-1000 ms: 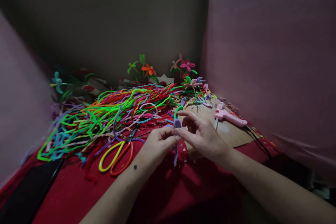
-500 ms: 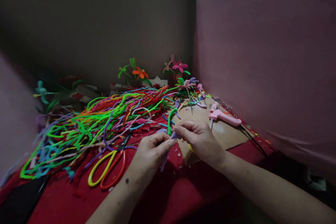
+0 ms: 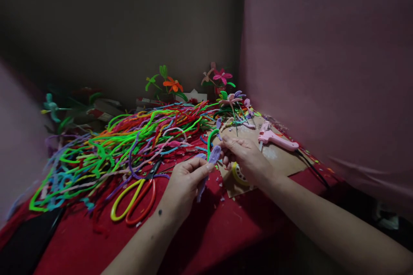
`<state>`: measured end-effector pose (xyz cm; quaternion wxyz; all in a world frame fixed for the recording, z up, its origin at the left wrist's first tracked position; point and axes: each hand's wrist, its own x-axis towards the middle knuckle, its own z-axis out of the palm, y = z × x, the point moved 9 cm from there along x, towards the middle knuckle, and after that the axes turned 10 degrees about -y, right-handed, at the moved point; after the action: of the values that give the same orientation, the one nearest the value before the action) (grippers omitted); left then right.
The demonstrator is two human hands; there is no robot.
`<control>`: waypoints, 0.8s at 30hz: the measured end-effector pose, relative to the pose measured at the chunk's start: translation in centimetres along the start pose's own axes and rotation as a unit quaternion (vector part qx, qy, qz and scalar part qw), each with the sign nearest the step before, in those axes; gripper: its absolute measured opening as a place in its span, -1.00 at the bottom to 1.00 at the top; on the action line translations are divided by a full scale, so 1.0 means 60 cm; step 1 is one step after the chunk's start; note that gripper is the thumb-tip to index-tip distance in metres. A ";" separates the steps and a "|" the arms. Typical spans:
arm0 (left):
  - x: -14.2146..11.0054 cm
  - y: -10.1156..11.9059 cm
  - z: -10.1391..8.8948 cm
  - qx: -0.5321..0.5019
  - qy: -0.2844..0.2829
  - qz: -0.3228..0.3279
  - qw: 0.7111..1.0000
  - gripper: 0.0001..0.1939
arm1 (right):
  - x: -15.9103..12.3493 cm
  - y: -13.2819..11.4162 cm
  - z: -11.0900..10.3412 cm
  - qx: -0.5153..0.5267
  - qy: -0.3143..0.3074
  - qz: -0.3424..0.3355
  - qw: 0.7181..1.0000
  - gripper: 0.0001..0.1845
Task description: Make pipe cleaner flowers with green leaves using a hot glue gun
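R hand (image 3: 245, 158) higher vs prev.; purple petal (image 3: 215, 154) tip now uncovered; yellow ring (image 3: 237, 175) more vis.

One left hand (image 3: 183, 182), one right hand (image 3: 248, 159), one pair of scissors (image 3: 151, 176), one glue gun (image 3: 279, 140); the pipe cleaners (image 3: 151, 123) are too many to count.

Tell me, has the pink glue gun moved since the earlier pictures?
No. Judged against the cardboard beneath it, the pink glue gun lies in the same place; the view itself shifted.
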<state>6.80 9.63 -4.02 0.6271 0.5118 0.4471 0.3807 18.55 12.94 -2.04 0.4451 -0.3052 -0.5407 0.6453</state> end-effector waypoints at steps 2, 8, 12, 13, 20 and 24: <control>0.000 0.000 -0.001 -0.004 -0.001 0.000 1.000 -0.72 | 0.001 -0.003 -0.001 -0.017 -0.005 -0.003 1.000 -0.60; 0.000 0.004 0.002 0.032 0.007 -0.006 0.999 -0.69 | 0.007 0.003 -0.008 -0.063 -0.008 0.006 0.998 -0.76; -0.001 0.006 0.006 0.053 0.007 -0.002 0.999 -0.68 | 0.009 0.007 -0.007 -0.064 -0.010 0.005 0.998 -0.79; -0.001 0.005 0.007 0.061 0.006 -0.005 0.998 -0.69 | 0.008 0.007 -0.005 -0.065 -0.008 0.006 0.998 -0.80; 0.004 -0.004 0.003 0.048 -0.006 -0.004 0.999 -0.73 | 0.004 -0.025 -0.032 -0.175 -0.007 -0.012 0.985 -0.76; 0.003 0.002 0.000 0.037 -0.009 0.016 0.999 -0.76 | -0.033 -0.094 -0.120 -0.595 0.146 -0.070 0.787 -0.64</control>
<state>6.85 9.85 -3.92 0.6058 0.5446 0.4473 0.3693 27.05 14.33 1.58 0.2926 -0.5614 -0.7661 0.1109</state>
